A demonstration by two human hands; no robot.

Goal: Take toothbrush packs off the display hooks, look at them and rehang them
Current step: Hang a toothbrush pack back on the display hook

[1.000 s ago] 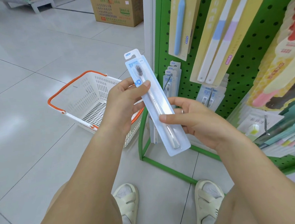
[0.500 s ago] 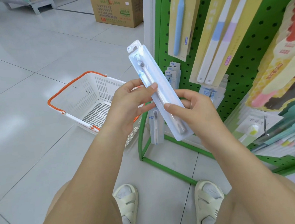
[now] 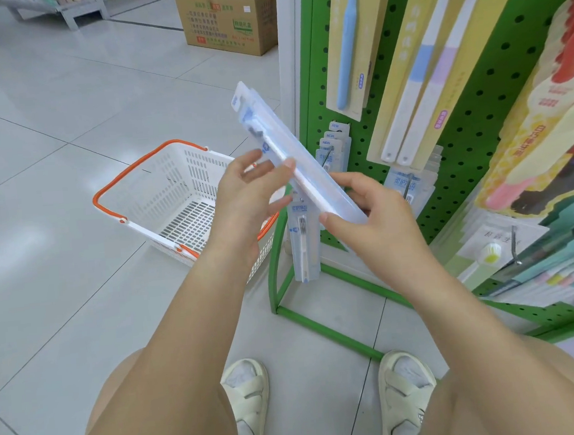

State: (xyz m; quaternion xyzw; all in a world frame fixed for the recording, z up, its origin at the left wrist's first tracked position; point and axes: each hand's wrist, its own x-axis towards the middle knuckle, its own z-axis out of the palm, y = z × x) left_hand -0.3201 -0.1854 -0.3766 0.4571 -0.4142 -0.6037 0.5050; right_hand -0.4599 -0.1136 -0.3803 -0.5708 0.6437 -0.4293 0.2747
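A clear, pale blue toothbrush pack [image 3: 283, 149] is held between both hands, turned nearly edge-on to me, its hang tab pointing up and left. My left hand [image 3: 248, 196] pinches its middle with the thumb on the near edge. My right hand [image 3: 369, 217] grips its lower end between thumb and fingers. Behind it stands the green pegboard display [image 3: 471, 127], where more packs of the same kind [image 3: 333, 148] hang on a hook. One single pack [image 3: 303, 243] hangs low at the rack's corner.
A white shopping basket with orange handles [image 3: 174, 198] sits on the tiled floor left of the rack. A cardboard box [image 3: 228, 16] stands farther back. Large yellow toothbrush packs [image 3: 414, 70] hang higher up, coloured packs [image 3: 557, 264] lie at the right. The rack's green base frame [image 3: 325, 327] is by my feet.
Both hands have raised the pack toward the pegboard and rotated it from face-on to nearly edge-on. The left fingers have loosened to a thumb pinch.
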